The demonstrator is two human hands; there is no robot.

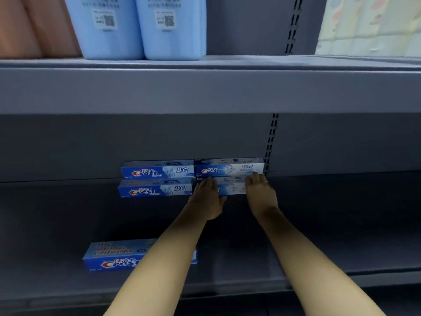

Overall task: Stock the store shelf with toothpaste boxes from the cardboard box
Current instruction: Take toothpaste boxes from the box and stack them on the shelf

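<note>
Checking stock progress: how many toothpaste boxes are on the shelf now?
5: two blue Crest boxes rear left, two whiter boxes rear right, one blue box lying nearer. None seem hidden.

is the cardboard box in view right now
No, only the grey shelf, toothpaste boxes and both hands, left hand and right hand, show.

Counts: 5 Crest toothpaste boxes on lower shelf. 3 blue ones, 2 white-and-blue. Upper shelf: 2 light-blue plastic containers. 2 hands: left, right.
</note>
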